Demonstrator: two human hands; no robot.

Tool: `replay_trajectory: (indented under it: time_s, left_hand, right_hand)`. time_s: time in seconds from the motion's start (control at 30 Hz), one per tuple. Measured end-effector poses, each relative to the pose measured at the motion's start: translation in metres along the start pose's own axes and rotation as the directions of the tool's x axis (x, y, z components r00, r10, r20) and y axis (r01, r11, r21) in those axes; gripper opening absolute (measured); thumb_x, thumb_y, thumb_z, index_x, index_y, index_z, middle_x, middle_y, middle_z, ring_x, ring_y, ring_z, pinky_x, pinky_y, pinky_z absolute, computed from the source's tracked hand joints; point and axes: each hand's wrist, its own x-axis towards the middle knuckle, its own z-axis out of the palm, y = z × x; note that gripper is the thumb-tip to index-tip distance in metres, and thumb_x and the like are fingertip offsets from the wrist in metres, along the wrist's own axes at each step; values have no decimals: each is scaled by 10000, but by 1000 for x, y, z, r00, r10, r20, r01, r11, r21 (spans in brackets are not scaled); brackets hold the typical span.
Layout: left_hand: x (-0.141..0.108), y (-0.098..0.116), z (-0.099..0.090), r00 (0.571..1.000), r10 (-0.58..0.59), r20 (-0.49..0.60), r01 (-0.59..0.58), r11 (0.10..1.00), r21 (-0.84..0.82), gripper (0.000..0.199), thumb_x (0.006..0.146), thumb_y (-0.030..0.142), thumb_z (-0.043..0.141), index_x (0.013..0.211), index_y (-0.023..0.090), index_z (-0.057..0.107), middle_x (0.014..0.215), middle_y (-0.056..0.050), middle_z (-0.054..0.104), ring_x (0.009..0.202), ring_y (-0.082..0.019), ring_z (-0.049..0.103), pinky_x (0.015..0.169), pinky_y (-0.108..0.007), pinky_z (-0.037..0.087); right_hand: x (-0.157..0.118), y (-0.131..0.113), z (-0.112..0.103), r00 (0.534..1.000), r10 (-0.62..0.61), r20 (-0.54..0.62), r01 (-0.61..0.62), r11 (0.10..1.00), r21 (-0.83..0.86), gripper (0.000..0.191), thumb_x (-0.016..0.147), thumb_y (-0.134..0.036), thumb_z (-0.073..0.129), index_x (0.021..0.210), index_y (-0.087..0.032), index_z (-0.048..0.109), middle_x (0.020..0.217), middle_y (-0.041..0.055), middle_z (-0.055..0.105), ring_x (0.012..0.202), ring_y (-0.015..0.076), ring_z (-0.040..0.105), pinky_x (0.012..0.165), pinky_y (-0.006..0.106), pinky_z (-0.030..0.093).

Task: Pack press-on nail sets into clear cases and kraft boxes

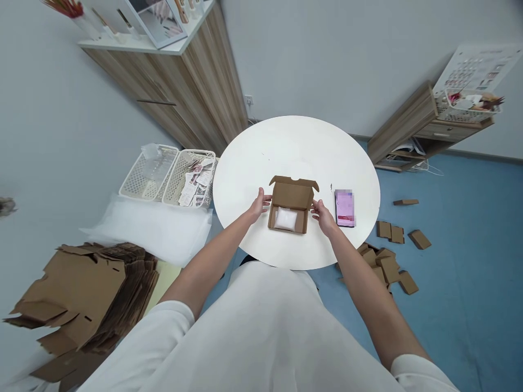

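Note:
A small brown cardboard box stands on the round white table with its lid raised at the back, the side flaps sticking out. Inside lies a white wrapped packet, its contents hidden. My left hand is at the left side of the box, fingers apart and stretched towards it. On the other side, my right hand has its fingers spread by the right edge of the lid. I cannot tell whether either hand's fingertips touch the cardboard.
The white table also bears a phone with a lit pink screen. White baskets, translucent packing sheets and a stack of flat cardboard are on the left. Several closed boxes lie on the blue floor at right.

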Motion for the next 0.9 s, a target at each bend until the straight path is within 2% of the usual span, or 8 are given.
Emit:
replay_trajectory:
  time_s: [0.1,0.33,0.43,0.6,0.7,0.77,0.83,0.9]
  left_hand:
    - [-7,-4,-3,1000,-29,9,28,999,23,817,739,700,0,1146,213,514,1174,-75,522,1078,-231,463,837,-346,387]
    - [-19,-15,-2,999,-32,19,32,999,-6,799,727,710,1,1262,262,390,1123,-73,522,1015,-217,499,790,-321,392]
    - [-22,-19,-1,999,-41,29,41,999,-3,805,715,720,-5,1247,281,410,1115,-68,523,1013,-222,504,794,-328,387]
    - [-33,-22,-5,998,-38,56,34,998,56,752,748,691,16,1166,285,491,1124,-54,543,1035,-222,501,831,-352,381]
    - [-43,-23,-3,994,1,105,-16,991,136,621,775,664,190,1103,267,536,1141,-53,544,1042,-220,496,843,-348,389]
    - [-48,-26,2,990,37,137,-63,980,189,514,759,609,375,1067,237,551,1144,-66,543,1010,-214,512,835,-328,404]
    - [-50,-32,8,993,65,99,-88,965,249,472,716,521,525,1076,216,532,1160,-80,528,954,-205,536,796,-311,432]
    - [-50,-38,15,998,69,-6,-64,947,316,508,688,446,587,1126,211,482,1169,-89,511,892,-196,556,738,-305,455]
  right_hand:
    - [-6,7,-2,998,-22,63,22,1000,3,575,769,-636,258,1186,-312,487,990,3,563,911,164,521,766,296,410]
    - [-18,12,1,993,-6,114,9,1000,-20,523,788,-557,294,1222,-303,441,982,13,585,911,175,543,768,315,404]
    - [-22,15,0,991,8,132,-6,1000,-12,503,801,-533,277,1220,-310,444,976,11,597,932,181,540,792,329,393]
    - [-32,19,-7,988,11,155,-6,1000,-30,554,801,-597,219,1153,-292,518,1062,29,587,993,202,524,840,368,369]
    - [-40,19,-10,985,-2,170,17,996,-83,530,788,-610,270,1078,-290,577,1088,35,586,997,212,521,847,387,365]
    - [-44,20,-8,987,-8,162,30,991,-129,454,760,-574,392,1035,-278,599,1077,40,594,968,216,532,837,391,374]
    - [-46,24,-4,990,-25,137,48,985,-165,397,707,-497,522,1014,-257,600,1071,48,591,929,206,543,818,376,394]
    - [-46,31,2,997,-41,72,54,980,-190,419,655,-423,595,1030,-238,574,1064,56,579,878,185,555,776,347,424]
